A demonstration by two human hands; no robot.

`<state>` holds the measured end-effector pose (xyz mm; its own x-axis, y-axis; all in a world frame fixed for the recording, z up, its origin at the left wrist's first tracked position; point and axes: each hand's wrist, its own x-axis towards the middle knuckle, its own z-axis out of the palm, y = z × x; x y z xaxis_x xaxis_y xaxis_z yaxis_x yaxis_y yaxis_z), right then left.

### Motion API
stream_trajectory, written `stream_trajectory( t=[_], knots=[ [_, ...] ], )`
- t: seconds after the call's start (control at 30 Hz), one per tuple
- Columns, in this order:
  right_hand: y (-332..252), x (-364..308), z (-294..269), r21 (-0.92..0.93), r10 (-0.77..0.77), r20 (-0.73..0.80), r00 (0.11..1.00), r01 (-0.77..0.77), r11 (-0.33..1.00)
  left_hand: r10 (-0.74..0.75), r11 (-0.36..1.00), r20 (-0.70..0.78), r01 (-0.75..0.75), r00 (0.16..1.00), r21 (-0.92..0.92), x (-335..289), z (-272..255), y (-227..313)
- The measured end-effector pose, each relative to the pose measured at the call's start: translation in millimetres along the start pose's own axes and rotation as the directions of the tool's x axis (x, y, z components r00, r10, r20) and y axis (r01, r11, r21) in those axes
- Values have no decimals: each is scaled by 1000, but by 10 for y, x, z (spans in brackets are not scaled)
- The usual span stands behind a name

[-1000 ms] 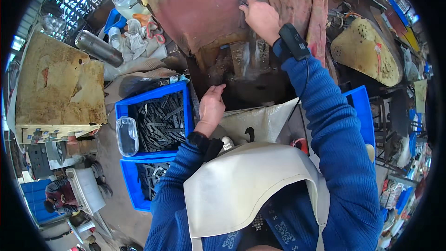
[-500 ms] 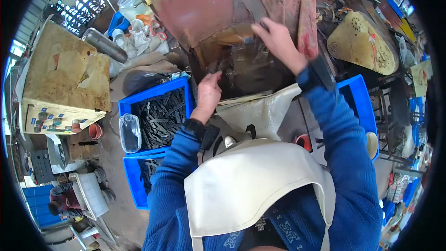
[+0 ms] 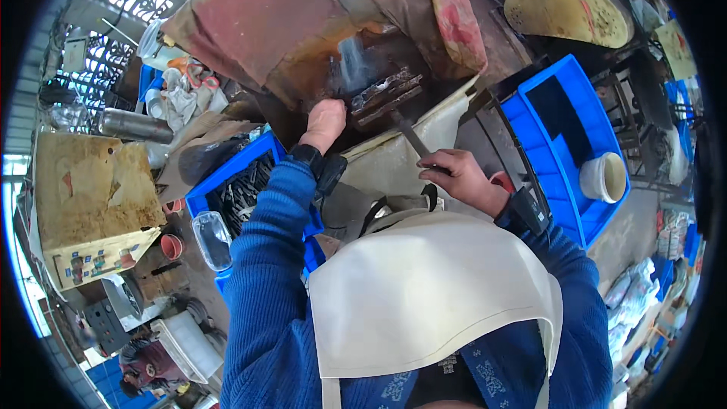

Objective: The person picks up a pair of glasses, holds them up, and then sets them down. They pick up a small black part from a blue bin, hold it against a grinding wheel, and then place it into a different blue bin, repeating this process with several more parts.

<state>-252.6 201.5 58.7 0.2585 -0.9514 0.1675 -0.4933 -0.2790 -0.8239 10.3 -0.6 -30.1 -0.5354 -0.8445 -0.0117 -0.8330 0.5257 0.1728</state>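
My right hand (image 3: 462,176) is closed around the near end of a flat grey metal bar (image 3: 410,135). The bar's far end reaches a dark, dirt-caked metal fixture (image 3: 386,97) in the machine's opening. My left hand (image 3: 326,123) is a fist to the left of that fixture; whatever lies inside its fingers is hidden. Behind the fixture a pale bluish streak, which looks like spraying water (image 3: 352,64), shows in the opening. A stained reddish cloth (image 3: 265,23) drapes over the machine above both hands.
A blue bin (image 3: 198,201) of dark metal strips stands left, with a clear plastic tub (image 3: 212,241) at its side. Blue crates (image 3: 539,153) hold a white cup-like container (image 3: 603,178) on the right. A control box (image 3: 95,204) and a seated person (image 3: 148,369) are further left.
My right hand has come down and toward me from the cloth, now with the bar at the fixture. My left hand has moved slightly left. The view has turned, and the pale streak has appeared.
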Motion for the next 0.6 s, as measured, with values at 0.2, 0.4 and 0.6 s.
stream_trajectory(
  t=[0.2,0.4,0.6],
  knots=[
    [38,82,-165,152,62,182,981,-91,984,-51,999,33,50,998,21,84,62,61],
    [103,533,-448,674,522,174,835,-487,555,-350,741,144,368,926,-562,-282,-649,232],
    [-43,1281,101,992,412,108,905,-126,18,-83,976,-375,-1,923,-217,-422,-971,765]
  ],
)
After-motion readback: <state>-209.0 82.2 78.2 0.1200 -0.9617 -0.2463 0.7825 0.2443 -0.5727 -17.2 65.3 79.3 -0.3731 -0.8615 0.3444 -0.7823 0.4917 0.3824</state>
